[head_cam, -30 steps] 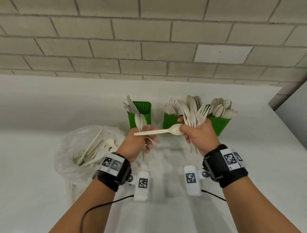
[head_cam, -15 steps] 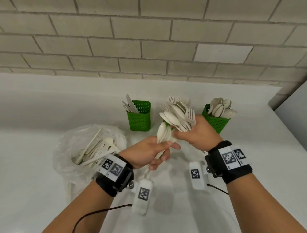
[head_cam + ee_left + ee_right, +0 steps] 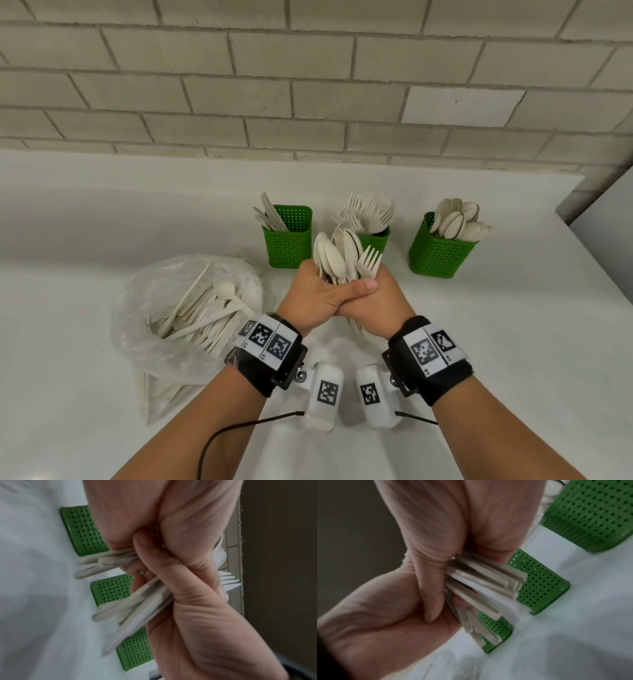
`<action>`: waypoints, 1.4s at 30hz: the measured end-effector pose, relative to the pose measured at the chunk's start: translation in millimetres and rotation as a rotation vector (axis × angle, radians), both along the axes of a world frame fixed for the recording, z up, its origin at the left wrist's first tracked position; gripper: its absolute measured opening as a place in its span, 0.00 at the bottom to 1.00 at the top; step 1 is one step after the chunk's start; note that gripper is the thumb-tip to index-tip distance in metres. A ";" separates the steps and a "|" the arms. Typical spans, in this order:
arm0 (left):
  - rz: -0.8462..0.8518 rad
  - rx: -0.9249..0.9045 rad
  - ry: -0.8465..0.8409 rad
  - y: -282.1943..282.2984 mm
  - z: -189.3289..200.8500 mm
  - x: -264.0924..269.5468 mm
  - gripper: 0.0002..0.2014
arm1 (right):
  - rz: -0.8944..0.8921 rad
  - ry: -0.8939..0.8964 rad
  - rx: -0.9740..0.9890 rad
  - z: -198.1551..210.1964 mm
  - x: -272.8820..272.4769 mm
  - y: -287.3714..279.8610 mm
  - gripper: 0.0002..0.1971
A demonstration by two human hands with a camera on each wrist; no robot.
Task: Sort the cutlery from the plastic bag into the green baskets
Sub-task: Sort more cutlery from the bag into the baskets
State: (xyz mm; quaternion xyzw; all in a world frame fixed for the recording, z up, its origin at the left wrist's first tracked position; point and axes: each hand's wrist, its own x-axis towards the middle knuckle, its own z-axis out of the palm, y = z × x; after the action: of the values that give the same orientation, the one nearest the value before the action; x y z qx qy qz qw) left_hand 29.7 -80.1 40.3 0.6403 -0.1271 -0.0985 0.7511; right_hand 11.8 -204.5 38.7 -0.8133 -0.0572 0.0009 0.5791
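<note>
- The white table (image 3: 513,342) runs up to a wall of pale grey bricks (image 3: 308,85); no writing shows on either.
- A crumpled clear plastic bag (image 3: 164,359) lies on the table to the left of the forearms, its mouth open, with a heap of loose beige cutlery (image 3: 202,315) inside.
- Three perforated green plastic baskets stand in a row near the wall: the left basket (image 3: 289,246) holds knives, the middle basket (image 3: 375,240) holds forks, and the right basket (image 3: 440,255) holds spoons.
- The left hand (image 3: 317,301) and the right hand (image 3: 375,305) are pressed together above the table, in front of the middle basket, both with fingers curled round one bunch of beige plastic spoons and a fork (image 3: 346,257); the heads stand up above the fists, and the handles (image 3: 481,588) fan out below.
- The left thumb lies across the right hand.
- Black wrist straps (image 3: 431,356) carry white tags with square black-and-white code patterns; the small characters beside the codes are too small to read.
- A black cable (image 3: 219,442) trails from the left wrist unit.
</note>
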 end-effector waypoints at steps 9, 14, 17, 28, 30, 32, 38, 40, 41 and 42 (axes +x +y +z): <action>-0.155 -0.026 -0.057 7.9 -13.2 1.9 0.21 | 0.073 -0.067 -0.567 19.4 -0.1 0.2 0.08; -0.128 0.070 0.130 5.8 -52.7 -9.2 0.16 | 0.099 0.144 -0.587 -0.6 -7.0 8.4 0.16; -0.072 0.055 0.169 7.5 -57.8 -5.5 0.22 | 0.056 0.098 -0.478 -5.4 -7.9 9.8 0.16; 0.027 -0.063 0.222 20.4 -42.7 0.5 0.07 | -0.092 0.206 0.028 -5.5 -6.4 -15.6 0.14; -0.031 -0.045 0.217 21.3 -34.0 -2.9 0.07 | -0.202 0.115 0.028 2.7 -1.5 -19.5 0.16; -0.063 0.000 0.181 19.3 -28.8 -5.8 0.08 | -0.167 0.023 -0.003 10.1 1.2 -17.0 0.12; -0.148 -0.107 0.315 13.6 -16.7 -6.0 0.10 | -0.136 0.044 0.098 15.8 3.4 -18.7 0.06; -0.149 -0.025 0.271 13.3 -15.6 -5.9 0.10 | -0.250 -0.004 0.066 17.6 6.0 -16.0 0.01; -0.143 0.036 0.223 12.8 -15.3 -5.4 0.11 | -0.331 -0.060 0.070 20.6 6.8 -14.7 0.05; -0.133 0.101 0.164 11.7 -15.8 -4.4 0.12 | -0.383 -0.121 0.088 25.2 7.7 -12.7 0.07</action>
State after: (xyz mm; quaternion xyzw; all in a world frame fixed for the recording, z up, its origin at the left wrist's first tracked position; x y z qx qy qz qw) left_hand 25.3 -68.4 24.4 0.6574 -0.1021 -0.2065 0.7174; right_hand 19.5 -217.1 63.9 -0.7817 0.0636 -0.1606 0.5992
